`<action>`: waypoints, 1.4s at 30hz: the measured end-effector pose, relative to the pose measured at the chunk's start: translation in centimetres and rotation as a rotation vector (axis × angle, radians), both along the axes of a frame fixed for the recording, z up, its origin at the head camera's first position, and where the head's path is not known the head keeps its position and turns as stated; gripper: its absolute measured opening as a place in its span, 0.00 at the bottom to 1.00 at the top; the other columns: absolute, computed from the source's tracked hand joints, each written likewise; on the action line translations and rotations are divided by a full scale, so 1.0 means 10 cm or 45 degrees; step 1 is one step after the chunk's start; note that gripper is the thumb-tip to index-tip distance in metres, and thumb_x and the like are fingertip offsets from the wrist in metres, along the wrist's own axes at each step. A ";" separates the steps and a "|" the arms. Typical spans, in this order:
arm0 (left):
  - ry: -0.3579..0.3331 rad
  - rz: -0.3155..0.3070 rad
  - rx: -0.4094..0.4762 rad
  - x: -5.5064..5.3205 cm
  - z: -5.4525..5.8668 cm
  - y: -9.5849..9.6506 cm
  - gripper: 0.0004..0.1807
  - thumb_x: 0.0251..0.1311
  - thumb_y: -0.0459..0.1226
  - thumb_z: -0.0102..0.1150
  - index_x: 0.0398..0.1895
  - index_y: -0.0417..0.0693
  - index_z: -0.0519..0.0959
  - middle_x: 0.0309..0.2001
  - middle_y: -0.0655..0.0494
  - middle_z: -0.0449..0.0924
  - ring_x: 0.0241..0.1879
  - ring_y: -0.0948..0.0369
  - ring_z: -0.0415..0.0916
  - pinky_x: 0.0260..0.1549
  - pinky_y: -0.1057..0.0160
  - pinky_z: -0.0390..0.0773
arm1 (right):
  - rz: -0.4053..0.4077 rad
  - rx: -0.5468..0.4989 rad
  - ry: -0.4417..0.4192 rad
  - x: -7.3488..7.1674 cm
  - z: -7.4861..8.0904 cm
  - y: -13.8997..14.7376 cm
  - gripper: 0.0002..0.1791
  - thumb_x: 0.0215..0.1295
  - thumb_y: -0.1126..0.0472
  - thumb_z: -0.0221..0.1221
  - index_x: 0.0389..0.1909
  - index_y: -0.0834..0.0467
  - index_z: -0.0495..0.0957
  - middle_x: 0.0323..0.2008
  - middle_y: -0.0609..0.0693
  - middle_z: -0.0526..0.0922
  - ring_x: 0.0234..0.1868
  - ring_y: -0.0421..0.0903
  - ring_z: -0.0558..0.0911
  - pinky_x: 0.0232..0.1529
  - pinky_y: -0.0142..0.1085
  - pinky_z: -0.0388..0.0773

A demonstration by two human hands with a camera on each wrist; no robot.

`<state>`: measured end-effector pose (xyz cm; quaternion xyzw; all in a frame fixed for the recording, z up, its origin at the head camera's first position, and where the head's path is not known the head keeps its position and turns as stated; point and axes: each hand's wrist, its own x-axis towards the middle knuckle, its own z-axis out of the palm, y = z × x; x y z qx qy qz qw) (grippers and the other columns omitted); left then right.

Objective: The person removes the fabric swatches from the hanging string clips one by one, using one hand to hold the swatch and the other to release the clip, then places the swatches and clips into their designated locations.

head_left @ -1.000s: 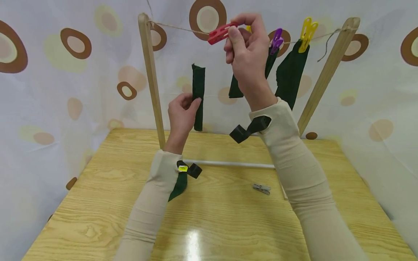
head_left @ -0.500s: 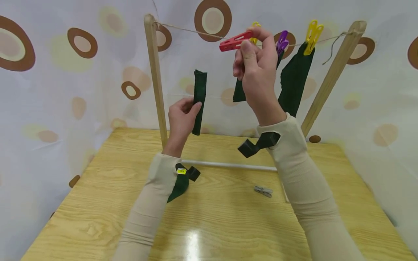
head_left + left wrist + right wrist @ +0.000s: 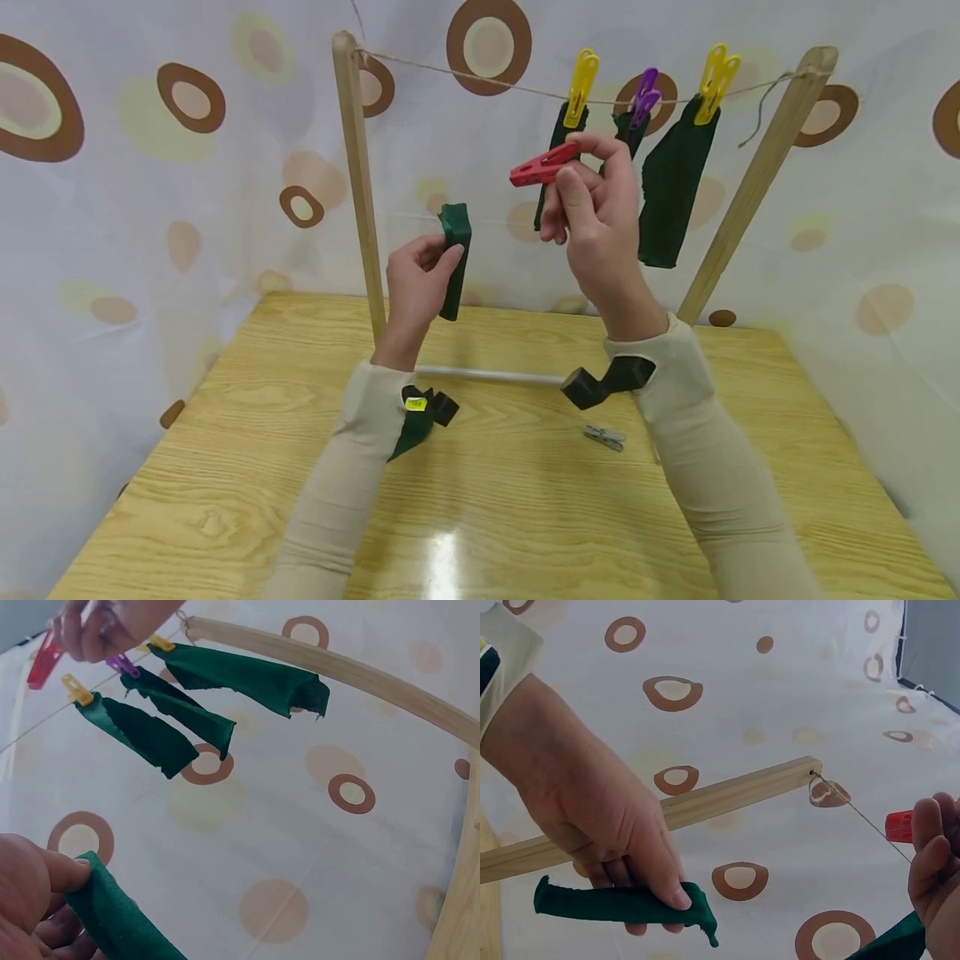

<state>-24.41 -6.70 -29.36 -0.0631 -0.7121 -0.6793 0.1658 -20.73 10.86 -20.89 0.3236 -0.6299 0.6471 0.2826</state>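
My left hand [image 3: 422, 279] pinches a folded strip of dark green cloth [image 3: 457, 275] between thumb and fingers, below the left half of the twine line [image 3: 480, 79]. In the right wrist view the strip [image 3: 607, 901] lies sideways, its end drooping past the thumb. My right hand [image 3: 600, 217] pinches a red clothespin [image 3: 543, 167] by its handle end, jaws pointing left, below the line. Behind that hand, green cloths hang from a yellow clothespin [image 3: 581, 87], a purple clothespin [image 3: 645, 100] and another yellow clothespin [image 3: 717, 86].
Two wooden posts, a left post [image 3: 356, 175] and a right post [image 3: 765, 179], bear the line. A white rod [image 3: 495, 376] runs low between them. A grey clothespin [image 3: 603, 437] lies on the wooden table [image 3: 510, 517]. More green cloth [image 3: 412, 435] lies partly hidden under my left wrist.
My right hand has moved down and rightward from the line with the red clothespin, uncovering the left yellow clothespin. The cloth in my left hand has dropped lower, its top end folding over.
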 end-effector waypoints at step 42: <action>-0.059 -0.007 -0.270 0.41 -0.57 -0.08 0.11 0.64 0.33 0.59 0.45 0.34 0.81 0.40 0.38 0.84 0.38 0.49 0.81 0.39 0.62 0.80 | 0.085 0.106 -0.526 0.37 -1.12 0.54 0.12 0.72 0.72 0.44 0.50 0.57 0.58 0.25 0.45 0.79 0.21 0.40 0.79 0.28 0.26 0.78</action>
